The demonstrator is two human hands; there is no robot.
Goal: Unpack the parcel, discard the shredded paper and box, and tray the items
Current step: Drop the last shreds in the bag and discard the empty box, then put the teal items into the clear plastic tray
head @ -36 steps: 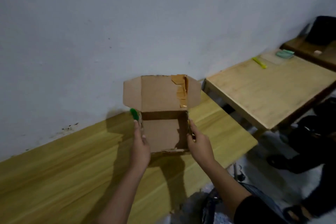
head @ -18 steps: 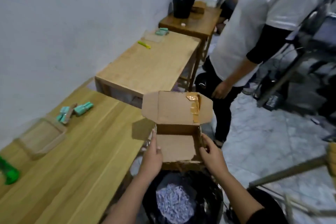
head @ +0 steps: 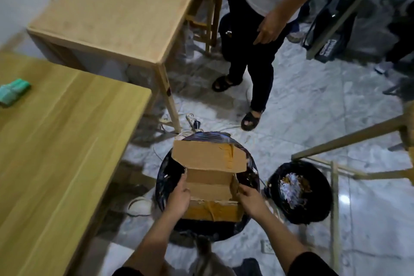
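An open, empty cardboard box (head: 210, 182) with brown tape on its flap and front sits over the mouth of a black-lined bin (head: 164, 177) on the floor. My left hand (head: 179, 196) grips the box's left wall and my right hand (head: 249, 200) grips its right wall. The box covers what lies in that bin. A second black bin (head: 300, 195) to the right holds shredded white paper. Green wrapped items (head: 13, 91) lie on the wooden table (head: 56, 141) at the far left.
A second wooden table (head: 116, 6) stands behind the first. A person in a white shirt and sandals (head: 253, 51) stands just beyond the bin. A power strip and cables (head: 192, 122) lie on the marble floor. Wooden frame legs (head: 349, 139) cross at right.
I turned from the table toward the floor. The box left the tabletop, moved right and came down onto the black bin, both hands still holding its sides.
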